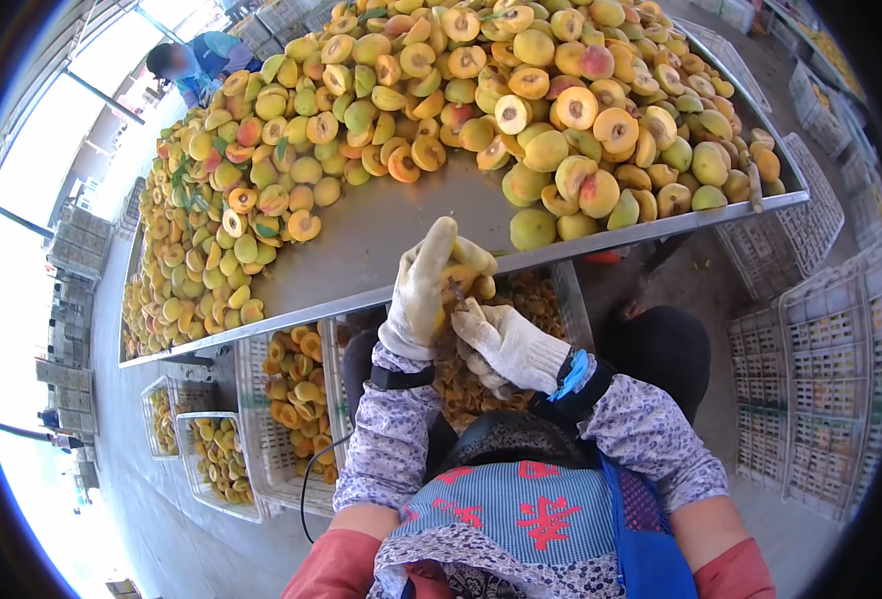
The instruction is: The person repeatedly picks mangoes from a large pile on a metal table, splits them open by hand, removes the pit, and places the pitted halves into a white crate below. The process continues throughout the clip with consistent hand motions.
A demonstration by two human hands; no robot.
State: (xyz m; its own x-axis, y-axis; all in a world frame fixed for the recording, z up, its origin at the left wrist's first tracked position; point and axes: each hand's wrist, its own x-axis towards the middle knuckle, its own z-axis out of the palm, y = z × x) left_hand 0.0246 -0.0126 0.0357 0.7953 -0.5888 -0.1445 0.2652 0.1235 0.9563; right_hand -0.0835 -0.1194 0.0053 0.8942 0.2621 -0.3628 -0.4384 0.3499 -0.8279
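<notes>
Halved peaches lie heaped on a metal-topped table in front of me. My left hand, in a pale glove stained yellow, holds a peach half just past the table's near edge. In my gloved right hand is a small metal tool, its tip at the fruit; its exact kind cannot be told. Below both hands, between my knees, is a container of peach scraps, partly hidden by my hands.
Plastic crates of peach halves stand at the lower left. Stacked crates rise at the right. A thin stick leans on the table's right rim. Another person is beyond the heap at the upper left.
</notes>
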